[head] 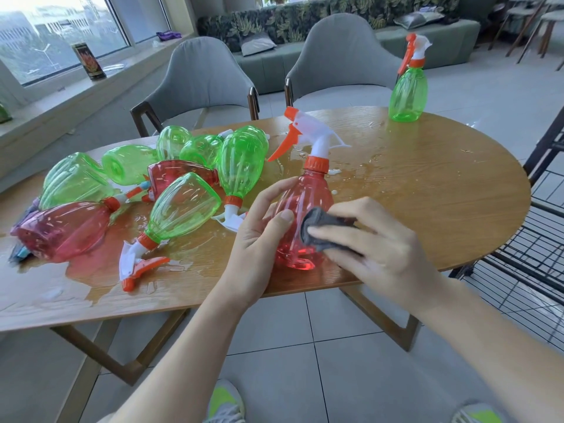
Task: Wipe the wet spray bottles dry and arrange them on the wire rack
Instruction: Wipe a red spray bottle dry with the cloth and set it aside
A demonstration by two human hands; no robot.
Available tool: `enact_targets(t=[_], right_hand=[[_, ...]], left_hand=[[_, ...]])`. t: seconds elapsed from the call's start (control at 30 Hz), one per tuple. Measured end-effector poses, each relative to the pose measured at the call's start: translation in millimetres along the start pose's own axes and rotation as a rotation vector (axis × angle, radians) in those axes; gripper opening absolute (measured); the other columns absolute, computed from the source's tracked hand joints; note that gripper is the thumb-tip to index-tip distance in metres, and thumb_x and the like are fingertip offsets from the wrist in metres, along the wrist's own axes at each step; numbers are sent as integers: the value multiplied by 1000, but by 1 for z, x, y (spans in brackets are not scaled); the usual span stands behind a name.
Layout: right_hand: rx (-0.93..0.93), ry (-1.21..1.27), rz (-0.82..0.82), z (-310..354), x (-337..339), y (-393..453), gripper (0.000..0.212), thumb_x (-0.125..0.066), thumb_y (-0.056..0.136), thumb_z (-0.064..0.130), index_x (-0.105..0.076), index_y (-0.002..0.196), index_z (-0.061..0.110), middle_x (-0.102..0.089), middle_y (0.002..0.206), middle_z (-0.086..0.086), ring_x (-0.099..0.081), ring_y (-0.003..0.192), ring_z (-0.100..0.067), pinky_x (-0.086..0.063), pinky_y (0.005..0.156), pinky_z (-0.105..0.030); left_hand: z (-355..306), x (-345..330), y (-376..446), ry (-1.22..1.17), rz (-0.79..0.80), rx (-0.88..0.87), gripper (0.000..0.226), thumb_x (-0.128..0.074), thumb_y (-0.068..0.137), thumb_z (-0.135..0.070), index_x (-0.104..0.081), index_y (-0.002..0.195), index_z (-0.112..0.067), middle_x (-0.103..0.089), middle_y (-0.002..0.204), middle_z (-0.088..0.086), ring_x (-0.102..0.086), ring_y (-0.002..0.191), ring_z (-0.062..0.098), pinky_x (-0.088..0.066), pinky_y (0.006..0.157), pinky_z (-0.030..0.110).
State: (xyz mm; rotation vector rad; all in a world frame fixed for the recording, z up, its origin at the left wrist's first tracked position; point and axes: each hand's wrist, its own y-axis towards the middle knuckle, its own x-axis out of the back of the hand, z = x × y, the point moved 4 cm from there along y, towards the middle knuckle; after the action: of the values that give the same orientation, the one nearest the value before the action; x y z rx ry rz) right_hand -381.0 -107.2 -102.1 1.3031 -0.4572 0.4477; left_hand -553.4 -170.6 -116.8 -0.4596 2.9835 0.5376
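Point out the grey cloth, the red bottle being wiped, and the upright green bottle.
grey cloth [317,222]: head view, bunched fold.
red bottle [300,193]: head view, upper body.
upright green bottle [407,96]: head view, body.

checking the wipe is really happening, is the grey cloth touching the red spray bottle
Touching. The head view shows the right hand pressing the grey cloth flat against the side of the red spray bottle, no gap between them.

Red bottle [300,209] — grey cloth [320,227] — green bottles [241,160], orange triggers

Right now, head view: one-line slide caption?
Left hand holds a red spray bottle upright while right hand wipes it with a grey cloth.
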Motion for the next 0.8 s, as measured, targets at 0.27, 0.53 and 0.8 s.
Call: enact_targets(t=[0.27,0.53,0.8], right_hand=[[-304,130,-251,-22,11,15,23,-75,93,14,-76,116,10,-68,114,1,-66,109,-8,-53,95,-26],[-228,134,-197,-14,12,8,23,-78,91,10,-77,113,5,-70,113,-5,-66,110,-7,-49,95,-20],[-215,119,-176,-8,7,8,21,-76,91,11,-78,112,6,-68,112,-10,-66,105,-10,-48,93,-19]], left_hand=[[-2,2,-2,163,8,-65,40,-50,106,-14,-58,145,-17,-70,139,-5,-63,133,13,-53,107,32],[-7,0,-3,276,22,-102,45,-42,109,-10,-61,143,-30,-67,145,-13,-57,140,11,-46,119,44],[-1,-6,-3,274,-8,-103,44,-38,110,-12,-56,150,-19,-63,150,-12,-50,146,8,-38,122,29]])
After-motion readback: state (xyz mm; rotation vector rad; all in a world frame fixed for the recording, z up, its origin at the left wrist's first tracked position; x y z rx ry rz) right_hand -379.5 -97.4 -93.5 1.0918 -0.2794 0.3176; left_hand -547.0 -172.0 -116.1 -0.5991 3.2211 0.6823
